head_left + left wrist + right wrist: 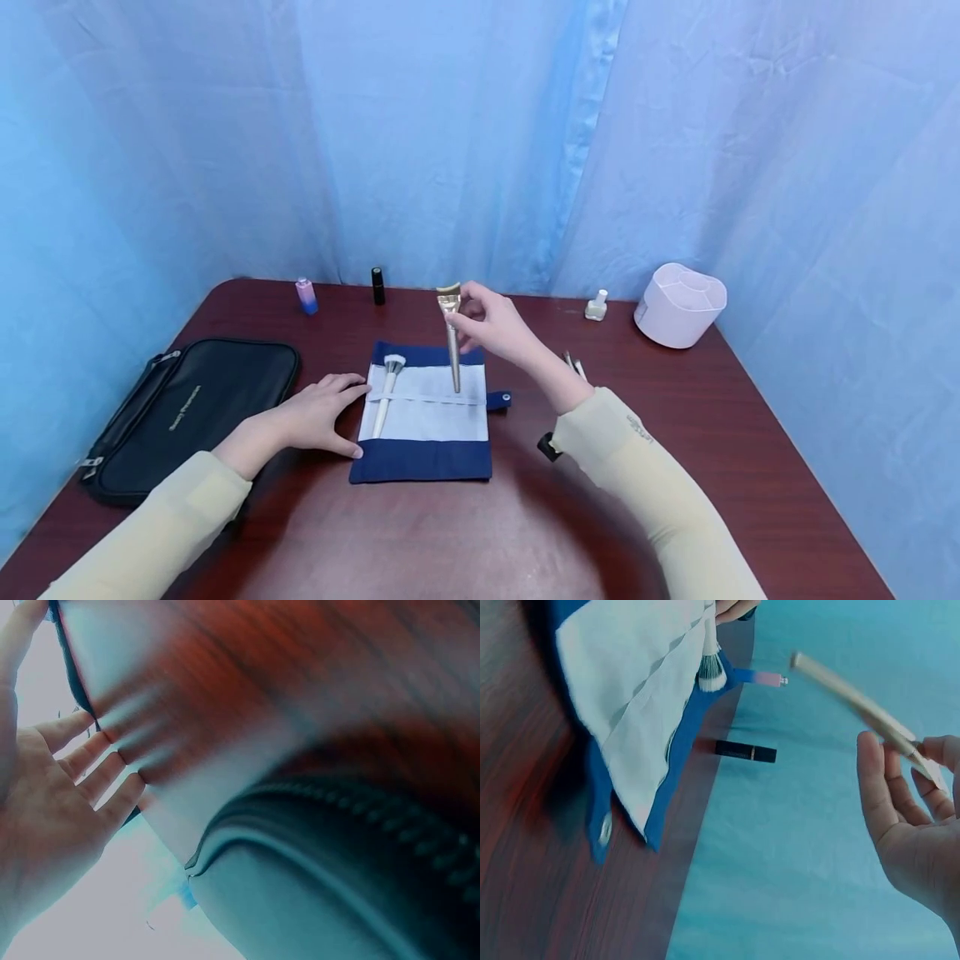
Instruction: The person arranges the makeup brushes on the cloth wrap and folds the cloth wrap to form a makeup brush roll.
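Note:
A gold-handled makeup brush (453,358) hangs upright over a blue-and-white brush roll (423,461), its wide flat head uppermost. My right hand (495,322) pinches it near the head between thumb and fingers; in the right wrist view its handle (847,694) points away from the palm. The roll lies unfolded, with a white makeup brush (387,392) tucked under the elastic strap (435,400) on its left side. My left hand (318,414) spreads its fingers at the roll's left edge, thumb at the lower corner.
A black zipped case (202,408) lies at left. Along the back stand a pink-and-blue bottle (306,296), a black tube (378,287), a nail polish bottle (596,307) and a white organizer (678,308). More brushes (576,365) lie partly behind my right forearm, near a small black object (549,447).

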`<move>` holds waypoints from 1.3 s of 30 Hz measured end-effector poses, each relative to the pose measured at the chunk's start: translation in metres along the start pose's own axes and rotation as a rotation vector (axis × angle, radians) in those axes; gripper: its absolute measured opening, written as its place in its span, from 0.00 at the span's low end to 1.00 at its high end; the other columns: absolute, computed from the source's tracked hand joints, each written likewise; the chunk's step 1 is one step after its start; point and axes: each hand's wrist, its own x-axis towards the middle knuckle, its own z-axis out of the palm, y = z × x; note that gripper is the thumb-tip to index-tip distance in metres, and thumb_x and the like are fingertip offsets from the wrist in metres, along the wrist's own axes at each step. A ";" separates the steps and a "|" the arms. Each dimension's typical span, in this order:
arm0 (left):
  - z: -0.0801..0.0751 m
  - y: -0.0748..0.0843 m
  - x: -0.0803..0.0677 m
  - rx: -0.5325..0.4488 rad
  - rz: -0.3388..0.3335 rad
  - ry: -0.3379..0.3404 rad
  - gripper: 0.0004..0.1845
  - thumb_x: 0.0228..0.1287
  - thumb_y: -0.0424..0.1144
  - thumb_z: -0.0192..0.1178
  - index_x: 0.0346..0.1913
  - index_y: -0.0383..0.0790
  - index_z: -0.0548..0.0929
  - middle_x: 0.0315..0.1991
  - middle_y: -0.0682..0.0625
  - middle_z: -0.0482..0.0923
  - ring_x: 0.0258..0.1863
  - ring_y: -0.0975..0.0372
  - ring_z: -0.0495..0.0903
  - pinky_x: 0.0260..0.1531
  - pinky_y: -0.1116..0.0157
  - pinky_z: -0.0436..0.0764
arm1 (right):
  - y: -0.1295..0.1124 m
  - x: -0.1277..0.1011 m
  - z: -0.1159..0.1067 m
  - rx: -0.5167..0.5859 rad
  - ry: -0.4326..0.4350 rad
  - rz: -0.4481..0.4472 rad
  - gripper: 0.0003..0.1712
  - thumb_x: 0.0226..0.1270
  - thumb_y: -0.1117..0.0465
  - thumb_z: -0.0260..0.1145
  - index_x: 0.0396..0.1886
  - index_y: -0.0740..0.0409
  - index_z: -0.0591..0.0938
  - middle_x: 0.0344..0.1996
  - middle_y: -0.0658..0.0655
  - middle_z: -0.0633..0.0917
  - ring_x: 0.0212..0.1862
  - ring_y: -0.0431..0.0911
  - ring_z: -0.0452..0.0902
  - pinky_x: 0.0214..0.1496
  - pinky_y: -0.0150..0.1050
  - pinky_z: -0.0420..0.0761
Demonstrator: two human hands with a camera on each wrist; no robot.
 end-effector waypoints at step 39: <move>0.005 -0.007 0.002 0.000 0.000 -0.009 0.53 0.45 0.66 0.67 0.70 0.39 0.62 0.70 0.40 0.58 0.67 0.46 0.58 0.60 0.41 0.63 | 0.071 0.060 0.047 -0.038 0.060 0.045 0.14 0.70 0.55 0.58 0.52 0.53 0.76 0.29 0.58 0.84 0.26 0.50 0.80 0.31 0.45 0.83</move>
